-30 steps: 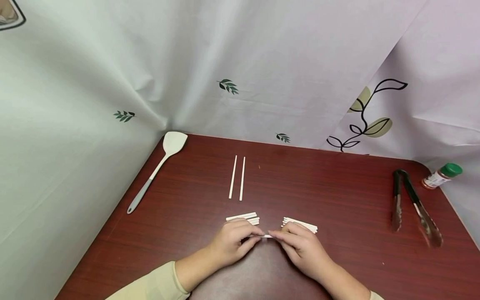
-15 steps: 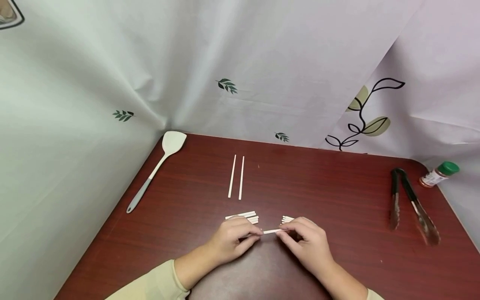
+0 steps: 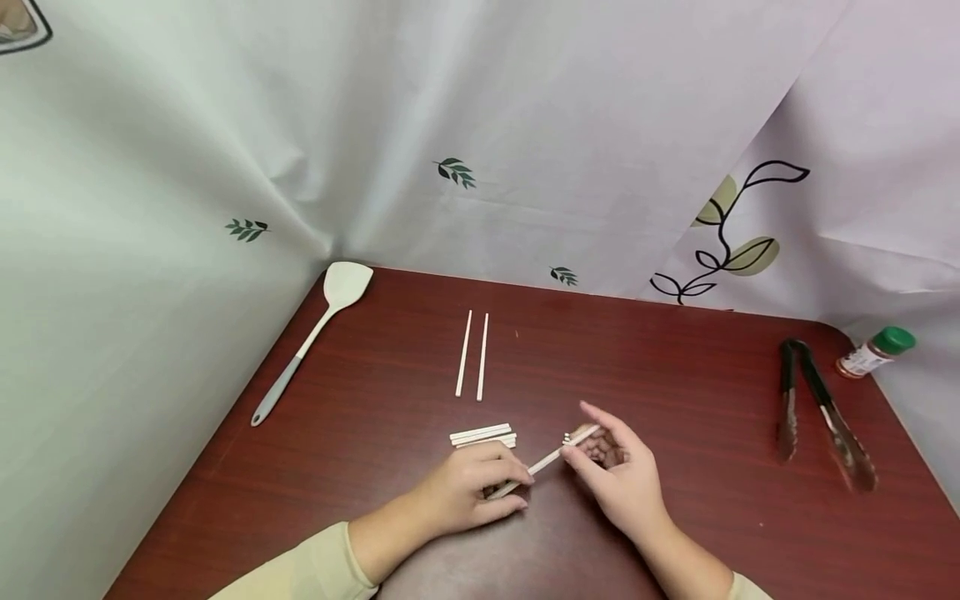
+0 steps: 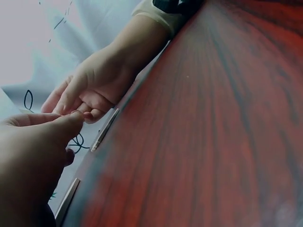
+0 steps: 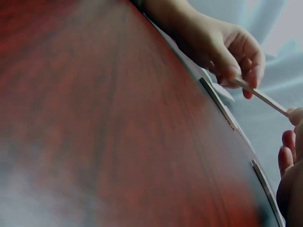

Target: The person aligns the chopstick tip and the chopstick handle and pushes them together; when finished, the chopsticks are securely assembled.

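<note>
Curtained-off tabletop, wider room unseen | leaf-print fabric (image 3: 510,125) hangs beyond the gripped stick (image 3: 546,461) | wood-grain table (image 3: 660,375) spreads beneath | kitchen spatula (image 3: 346,286) lies left of the grip; tongs (image 3: 817,383), green-capped bottle (image 3: 874,352) well right

White spatula (image 3: 312,339) at left; tongs (image 3: 822,393) near green-capped bottle (image 3: 870,357).

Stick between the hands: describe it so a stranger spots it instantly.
On the dark red tabletop, find the left hand and right hand. One thin white stick slants between them. Unlike the other white sticks lying on the tabletop, this one is held.
</note>
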Demonstrator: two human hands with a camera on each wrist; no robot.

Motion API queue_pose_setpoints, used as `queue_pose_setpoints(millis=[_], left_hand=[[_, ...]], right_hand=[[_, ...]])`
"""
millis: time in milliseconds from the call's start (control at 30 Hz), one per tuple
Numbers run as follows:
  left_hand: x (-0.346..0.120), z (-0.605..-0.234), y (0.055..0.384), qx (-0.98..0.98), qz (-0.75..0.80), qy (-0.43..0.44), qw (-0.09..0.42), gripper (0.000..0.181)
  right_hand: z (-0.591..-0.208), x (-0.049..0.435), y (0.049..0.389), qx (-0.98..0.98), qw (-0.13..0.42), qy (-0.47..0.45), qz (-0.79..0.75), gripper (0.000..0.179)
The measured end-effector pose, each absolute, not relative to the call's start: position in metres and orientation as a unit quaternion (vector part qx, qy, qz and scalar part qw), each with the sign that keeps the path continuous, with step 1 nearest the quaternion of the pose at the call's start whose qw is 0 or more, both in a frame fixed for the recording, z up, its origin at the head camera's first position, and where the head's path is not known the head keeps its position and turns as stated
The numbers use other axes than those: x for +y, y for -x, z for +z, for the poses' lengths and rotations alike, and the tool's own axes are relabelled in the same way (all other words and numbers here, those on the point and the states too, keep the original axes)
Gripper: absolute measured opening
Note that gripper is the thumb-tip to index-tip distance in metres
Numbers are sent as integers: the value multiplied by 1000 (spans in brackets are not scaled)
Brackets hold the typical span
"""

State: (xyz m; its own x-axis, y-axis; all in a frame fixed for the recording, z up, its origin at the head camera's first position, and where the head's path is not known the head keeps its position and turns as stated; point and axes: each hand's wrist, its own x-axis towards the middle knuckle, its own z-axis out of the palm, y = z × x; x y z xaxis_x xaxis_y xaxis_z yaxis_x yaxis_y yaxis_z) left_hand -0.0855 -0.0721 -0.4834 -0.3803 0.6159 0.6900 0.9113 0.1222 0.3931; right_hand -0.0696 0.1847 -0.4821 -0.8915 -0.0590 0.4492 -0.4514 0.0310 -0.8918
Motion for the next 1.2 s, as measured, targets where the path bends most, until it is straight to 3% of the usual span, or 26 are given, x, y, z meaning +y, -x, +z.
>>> queue_pose_setpoints(millis=[300,533,700,1067,1200], left_hand=[[-75,-483,84,-748,-344,554,121,51],[-76,-483,90,-791,-240,531,186,42],[-79,-481,97,-800,-217,513,222,46],[-90,-481,149,-779,-229,526,254,58],[-84,-481,168,-783,-239,519,246,66]], right_hand=[[-477,176,87,-651,116,-151,735,69],[-473,163,112,-628,94,-115,764,68],[-468,154,129,-635,64,-77,766,64],[-466,144,161,-670,27,-42,741,65],[-465,142,173,-655,-1,6,755,57]])
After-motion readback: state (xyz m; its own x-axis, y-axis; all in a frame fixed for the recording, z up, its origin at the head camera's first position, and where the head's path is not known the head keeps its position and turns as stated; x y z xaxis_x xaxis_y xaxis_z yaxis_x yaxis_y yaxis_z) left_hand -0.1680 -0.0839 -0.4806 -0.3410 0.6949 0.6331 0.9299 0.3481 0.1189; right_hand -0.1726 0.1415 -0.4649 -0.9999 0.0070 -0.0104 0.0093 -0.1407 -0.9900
